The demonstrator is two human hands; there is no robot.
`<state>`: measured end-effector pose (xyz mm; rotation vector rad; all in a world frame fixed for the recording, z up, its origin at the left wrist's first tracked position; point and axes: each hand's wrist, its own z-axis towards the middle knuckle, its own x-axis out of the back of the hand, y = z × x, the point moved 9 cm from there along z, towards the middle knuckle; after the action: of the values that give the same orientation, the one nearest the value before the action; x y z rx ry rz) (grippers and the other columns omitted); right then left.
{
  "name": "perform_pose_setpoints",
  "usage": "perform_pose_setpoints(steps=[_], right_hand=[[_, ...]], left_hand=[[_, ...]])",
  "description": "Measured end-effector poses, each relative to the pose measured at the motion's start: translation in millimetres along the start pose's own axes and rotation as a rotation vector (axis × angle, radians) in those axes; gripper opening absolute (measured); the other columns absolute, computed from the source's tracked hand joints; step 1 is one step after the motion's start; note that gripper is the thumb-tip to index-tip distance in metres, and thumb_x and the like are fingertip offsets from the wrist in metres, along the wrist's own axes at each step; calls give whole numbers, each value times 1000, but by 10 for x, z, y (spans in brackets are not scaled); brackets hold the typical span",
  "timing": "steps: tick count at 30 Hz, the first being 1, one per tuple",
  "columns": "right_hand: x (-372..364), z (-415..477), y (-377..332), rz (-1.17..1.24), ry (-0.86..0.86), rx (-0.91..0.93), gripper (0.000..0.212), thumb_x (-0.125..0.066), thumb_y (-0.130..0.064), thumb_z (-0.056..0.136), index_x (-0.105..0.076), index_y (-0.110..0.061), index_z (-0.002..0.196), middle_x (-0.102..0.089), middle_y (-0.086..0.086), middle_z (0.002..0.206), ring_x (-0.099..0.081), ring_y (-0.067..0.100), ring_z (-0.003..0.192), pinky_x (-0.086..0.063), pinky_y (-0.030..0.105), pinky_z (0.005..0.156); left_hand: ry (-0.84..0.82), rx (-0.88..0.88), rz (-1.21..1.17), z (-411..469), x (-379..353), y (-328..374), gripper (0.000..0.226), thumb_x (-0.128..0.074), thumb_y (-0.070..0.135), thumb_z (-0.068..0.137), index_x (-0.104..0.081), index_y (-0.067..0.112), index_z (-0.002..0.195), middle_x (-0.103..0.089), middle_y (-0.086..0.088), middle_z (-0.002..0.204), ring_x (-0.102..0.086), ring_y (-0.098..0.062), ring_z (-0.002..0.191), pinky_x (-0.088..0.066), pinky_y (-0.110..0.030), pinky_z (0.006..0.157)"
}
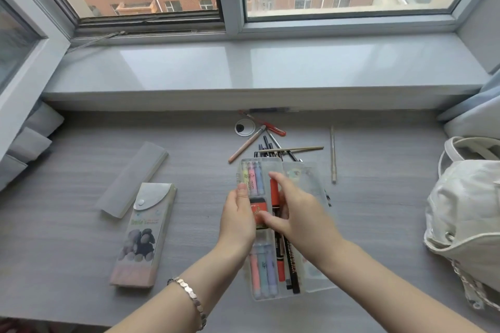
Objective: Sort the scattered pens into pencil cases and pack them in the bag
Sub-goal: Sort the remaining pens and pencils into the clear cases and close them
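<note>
grey desk (67, 224) against a window sill (243, 67) — left grip (238, 216) holds clear case (273, 166), right grip (300, 213) blurred, unclear.

Left hand (238, 215) grips pencil case (266, 278); right hand (301, 215) atop.

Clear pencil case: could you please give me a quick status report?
Left hand grips clear pencil case edge. Right hand over packed pens, grip blurred. Loose pens on desk beyond it; bag at right, nothing blocking.

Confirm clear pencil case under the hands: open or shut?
Open. The clear pencil case has its lid flat to its right; highlighters and markers sit uncovered inside. The left hand grips its left edge.
</note>
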<state>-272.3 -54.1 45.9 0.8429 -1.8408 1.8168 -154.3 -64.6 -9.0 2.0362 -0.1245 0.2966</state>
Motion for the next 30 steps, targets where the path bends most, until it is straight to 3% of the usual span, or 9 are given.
perform_pose_setpoints(steps=[2,4,9,12,17,21,25,27,30], right_hand=[[-7,-16,-13,-188,90,86,50,-57,-39,85,-49,-14,127,-58,-4,101,-54,10,94,-51,24,81],[18,-45,-22,-277,199,130,47,-45,-46,83,-59,-11,112,-58,2,97,-46,15,95,-54,30,77],[-102,16,17,-303,172,189,54,-40,-44,84,-57,-6,119,-62,4,116,-36,16,114,-44,42,94],[-116,90,70,-277,182,177,48,-37,-38,86,-57,-7,118,-63,4,110,-37,16,110,-44,44,94],[-140,249,23,-402,213,266,37,-38,-27,84,-62,-9,106,-64,3,90,-53,21,87,-52,36,73],[-56,594,-55,-346,136,365,35,-39,-26,86,-65,-8,101,-67,4,89,-64,24,81,-50,37,71],[213,1413,307,-188,198,115,23,-48,-11,88,-65,-9,103,-66,8,100,-61,28,95,-48,43,85],[169,1835,673,-329,72,-129,28,-46,-12,90,-59,-11,115,-60,11,115,-55,30,107,-44,40,92],[46,2153,1027,-596,-62,-282,27,-45,-11,90,-53,-5,116,-52,16,121,-50,35,111,-42,38,87]], left_hand=[[16,-6,-3,2,25,15,37,-25,40,99,-55,20,91,-63,-1,89,-60,-16,87,-47,-28,75],[12,-10,-6,16,27,19,39,-24,40,99,-56,17,98,-63,0,92,-59,-16,92,-44,-27,76],[-20,-11,3,63,9,9,40,-24,37,100,-58,16,105,-66,-5,100,-61,-19,97,-49,-32,87],[-13,-9,6,109,4,6,39,-25,36,100,-59,17,103,-66,-8,102,-62,-23,98,-48,-39,92],[-12,-38,52,220,11,25,40,-24,34,100,-59,14,99,-61,3,83,-55,-5,74,-41,-6,57],[-1,-30,113,373,85,60,34,-23,35,101,-53,21,92,-55,12,79,-49,3,72,-38,-5,57],[31,-10,121,605,214,109,33,-21,36,101,-50,23,94,-53,16,78,-47,6,71,-35,-5,53],[56,1,123,748,276,123,32,-20,35,101,-48,21,97,-50,17,79,-46,5,72,-32,-18,57],[87,8,98,918,345,117,32,-20,33,101,-50,20,105,-51,14,87,-46,-6,88,-29,-14,74]])
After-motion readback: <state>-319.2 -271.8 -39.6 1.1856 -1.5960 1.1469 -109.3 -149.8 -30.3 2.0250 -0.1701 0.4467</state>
